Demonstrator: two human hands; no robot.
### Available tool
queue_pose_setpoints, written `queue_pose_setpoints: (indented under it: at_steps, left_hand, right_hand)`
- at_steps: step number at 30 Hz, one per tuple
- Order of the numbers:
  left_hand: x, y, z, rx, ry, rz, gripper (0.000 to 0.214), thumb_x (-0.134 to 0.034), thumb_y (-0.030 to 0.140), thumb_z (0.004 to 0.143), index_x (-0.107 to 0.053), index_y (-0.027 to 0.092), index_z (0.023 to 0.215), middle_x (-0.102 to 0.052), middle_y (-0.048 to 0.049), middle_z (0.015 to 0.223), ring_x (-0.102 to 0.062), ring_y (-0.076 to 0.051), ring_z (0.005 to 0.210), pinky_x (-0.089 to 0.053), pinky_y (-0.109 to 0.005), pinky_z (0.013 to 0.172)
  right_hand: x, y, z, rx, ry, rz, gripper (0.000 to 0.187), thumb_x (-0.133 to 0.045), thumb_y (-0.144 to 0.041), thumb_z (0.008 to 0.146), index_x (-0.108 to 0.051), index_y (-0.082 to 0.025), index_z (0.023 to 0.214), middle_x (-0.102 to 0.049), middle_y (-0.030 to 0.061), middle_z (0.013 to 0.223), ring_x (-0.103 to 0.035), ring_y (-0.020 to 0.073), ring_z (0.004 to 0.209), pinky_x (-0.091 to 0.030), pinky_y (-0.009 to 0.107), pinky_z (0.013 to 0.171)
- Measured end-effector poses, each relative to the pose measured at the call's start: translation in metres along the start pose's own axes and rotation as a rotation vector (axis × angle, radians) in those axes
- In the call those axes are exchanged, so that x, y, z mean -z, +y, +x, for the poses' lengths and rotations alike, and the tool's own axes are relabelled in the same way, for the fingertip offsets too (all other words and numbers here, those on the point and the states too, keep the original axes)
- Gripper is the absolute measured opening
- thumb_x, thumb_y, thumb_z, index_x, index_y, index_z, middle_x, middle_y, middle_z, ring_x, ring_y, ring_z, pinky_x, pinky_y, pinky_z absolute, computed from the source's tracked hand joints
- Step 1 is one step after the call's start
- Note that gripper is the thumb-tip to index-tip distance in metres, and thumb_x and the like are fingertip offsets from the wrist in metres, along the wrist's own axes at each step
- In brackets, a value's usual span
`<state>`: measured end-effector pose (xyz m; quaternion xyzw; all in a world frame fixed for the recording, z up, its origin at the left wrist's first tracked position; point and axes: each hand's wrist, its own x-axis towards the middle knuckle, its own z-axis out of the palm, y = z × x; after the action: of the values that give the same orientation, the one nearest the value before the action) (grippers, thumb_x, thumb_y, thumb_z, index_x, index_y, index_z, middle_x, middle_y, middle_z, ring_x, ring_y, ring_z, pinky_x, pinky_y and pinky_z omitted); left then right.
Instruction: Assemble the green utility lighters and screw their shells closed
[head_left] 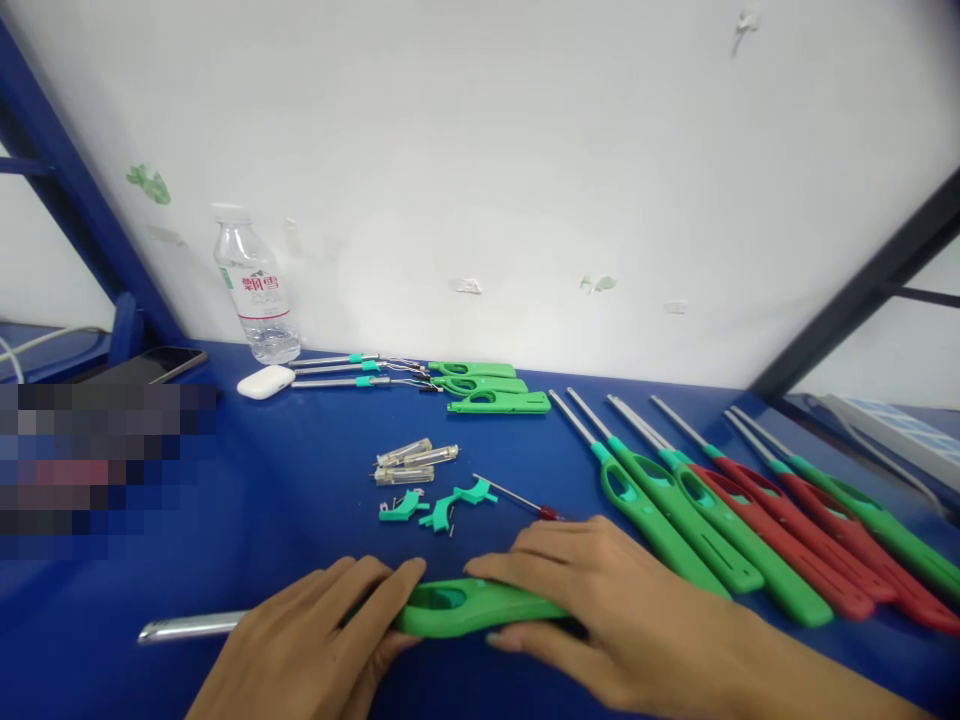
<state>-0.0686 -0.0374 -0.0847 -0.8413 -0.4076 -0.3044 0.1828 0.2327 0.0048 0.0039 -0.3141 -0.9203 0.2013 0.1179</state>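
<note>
A green long-neck gas lighter (pixel 472 612) lies sideways in both my hands, low over the blue table. My left hand (pixel 315 635) is wrapped round its front part, and the silver tube pokes out to the left. On the handle's rear, my right hand (pixel 607 610) closes with the thumb below and fingers above, hiding the end. Just beyond are turquoise trigger pieces (pixel 442 510), tiny screws, and clear fuel tubes (pixel 416 460). A thin metal shaft with a red end (pixel 517 497), like a small screwdriver, is partly behind my right hand.
Several green and red lighters (pixel 750 500) lie in a row at the right. Green handle shells (pixel 499 402) and metal tubes with wires (pixel 337 382) are near the wall. A water bottle (pixel 259 290), a white case (pixel 265 382) and a phone (pixel 169 362) stand left.
</note>
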Motion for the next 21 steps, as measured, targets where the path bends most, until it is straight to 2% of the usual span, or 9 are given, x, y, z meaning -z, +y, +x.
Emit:
queue_pose_setpoints:
  at_steps: [2, 5, 12, 17, 19, 21]
  left_hand:
    - [-0.001, -0.001, 0.002, 0.008, 0.006, -0.044, 0.035, -0.040, 0.036, 0.120, -0.068, 0.029, 0.139, -0.084, -0.0003, 0.106, -0.082, -0.019, 0.088, -0.066, -0.030, 0.083]
    - [0.001, 0.003, 0.013, 0.055, 0.010, -0.106, 0.034, -0.046, 0.040, 0.117, -0.072, 0.031, 0.137, -0.084, -0.0018, 0.105, -0.082, -0.019, 0.092, -0.067, -0.026, 0.085]
    - [0.003, 0.015, 0.043, 0.117, -0.001, -0.141, 0.037, -0.052, 0.048, 0.113, -0.074, 0.032, 0.138, -0.082, -0.0045, 0.110, -0.080, -0.023, 0.106, -0.066, -0.031, 0.099]
    - [0.001, 0.009, 0.027, 0.094, -0.012, -0.147, 0.034, -0.051, 0.041, 0.114, -0.073, 0.031, 0.137, -0.082, -0.0035, 0.112, -0.080, -0.021, 0.104, -0.065, -0.028, 0.098]
    - [0.001, 0.005, 0.017, 0.063, -0.019, -0.134, 0.033, -0.046, 0.036, 0.116, -0.073, 0.030, 0.135, -0.082, -0.0021, 0.114, -0.080, -0.019, 0.102, -0.063, -0.026, 0.098]
    - [0.001, 0.002, 0.011, 0.037, -0.012, -0.090, 0.033, -0.043, 0.033, 0.117, -0.072, 0.030, 0.134, -0.082, -0.0010, 0.116, -0.080, -0.019, 0.103, -0.062, -0.028, 0.101]
  right_hand:
    - [-0.007, 0.005, -0.001, 0.105, 0.023, -0.132, 0.040, -0.052, -0.044, 0.118, -0.067, -0.020, 0.147, -0.082, 0.0081, 0.109, -0.078, 0.0267, 0.093, -0.055, 0.035, 0.080]
    - [-0.012, 0.008, -0.001, 0.206, 0.087, -0.199, 0.042, -0.039, -0.041, 0.122, -0.066, -0.014, 0.140, -0.082, 0.0083, 0.103, -0.078, 0.0250, 0.085, -0.053, 0.035, 0.072]
    - [-0.013, 0.005, 0.000, 0.215, 0.123, -0.234, 0.045, -0.032, -0.043, 0.123, -0.065, -0.015, 0.137, -0.082, 0.0061, 0.098, -0.078, 0.0226, 0.082, -0.049, 0.034, 0.068]
    - [-0.010, 0.005, 0.000, 0.146, 0.122, -0.231, 0.042, -0.042, -0.049, 0.120, -0.070, -0.021, 0.133, -0.080, 0.0038, 0.097, -0.078, 0.0238, 0.083, -0.049, 0.035, 0.071]
    - [-0.005, 0.004, 0.000, 0.116, 0.092, -0.162, 0.045, -0.046, -0.056, 0.118, -0.073, -0.023, 0.131, -0.081, 0.0047, 0.104, -0.078, 0.0250, 0.090, -0.052, 0.036, 0.077]
    - [0.001, 0.003, 0.001, 0.092, 0.065, -0.059, 0.044, -0.045, -0.052, 0.118, -0.074, -0.024, 0.133, -0.081, 0.0056, 0.115, -0.077, 0.0258, 0.101, -0.053, 0.038, 0.089]
